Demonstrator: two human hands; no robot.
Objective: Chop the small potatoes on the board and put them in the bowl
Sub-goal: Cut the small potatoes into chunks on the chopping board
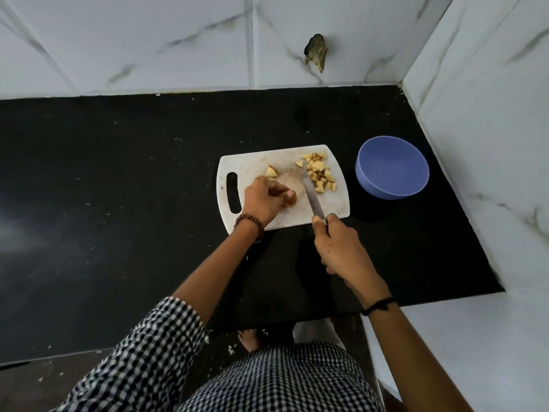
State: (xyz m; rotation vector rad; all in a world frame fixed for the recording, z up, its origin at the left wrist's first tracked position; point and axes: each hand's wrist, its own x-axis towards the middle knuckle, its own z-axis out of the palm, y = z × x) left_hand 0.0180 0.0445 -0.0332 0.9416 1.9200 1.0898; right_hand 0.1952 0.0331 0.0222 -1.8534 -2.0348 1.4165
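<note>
while the black countertop (118, 188) fills most of the view, the white cutting board (252, 166) lies on it with its long axis left to right and its handle slot at the left end. the blue bowl (392, 171) stands near the board's right end, not touching it. the right hand (341, 251) is clenched round the knife (313, 200), hiding the handle; the blade points away, tip beside the heap of potato chunks (319, 172) on the board's right. the left hand (263, 202) pinches a small potato (292, 199) mid-board, mostly hidden by fingers. one loose chunk (271, 172) lies just beyond.
</note>
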